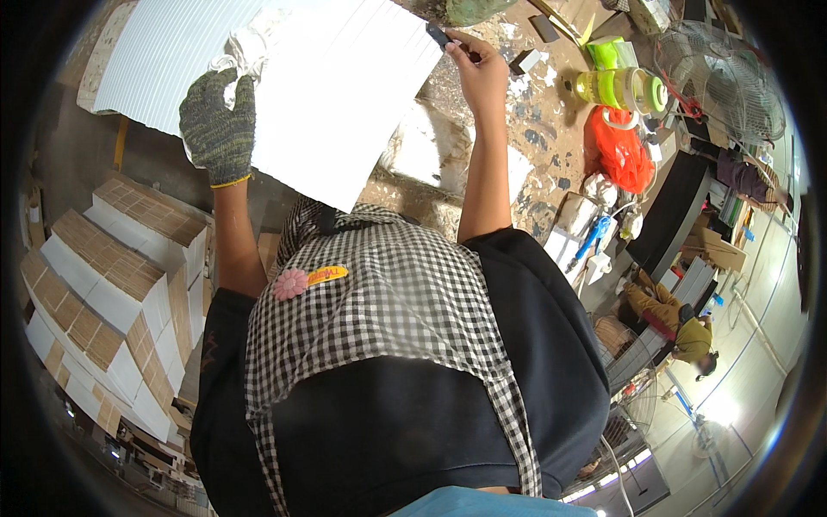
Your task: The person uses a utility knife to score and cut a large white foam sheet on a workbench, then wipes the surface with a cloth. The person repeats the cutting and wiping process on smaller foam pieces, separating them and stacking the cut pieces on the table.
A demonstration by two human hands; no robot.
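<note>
In a dark knit glove with a yellow cuff edge, my left hand [219,129] closes its thumb and fingers on a crumpled white cloth [248,53]. Beneath it lies a stack of white sheets [345,103], its left part showing many thin parallel edges. My right hand [479,71] is bare, at the right edge of the stack. Its fingers pinch a small dark object [437,35], whose kind I cannot make out.
On the stained worktable [534,129] at right are a yellow-green bottle [607,88], a red plastic bag [622,151] and a blue tool [594,237]. A fan [719,82] stands beyond. Stacked white-and-brown boards [112,293] are at left. Another person [680,323] is far right.
</note>
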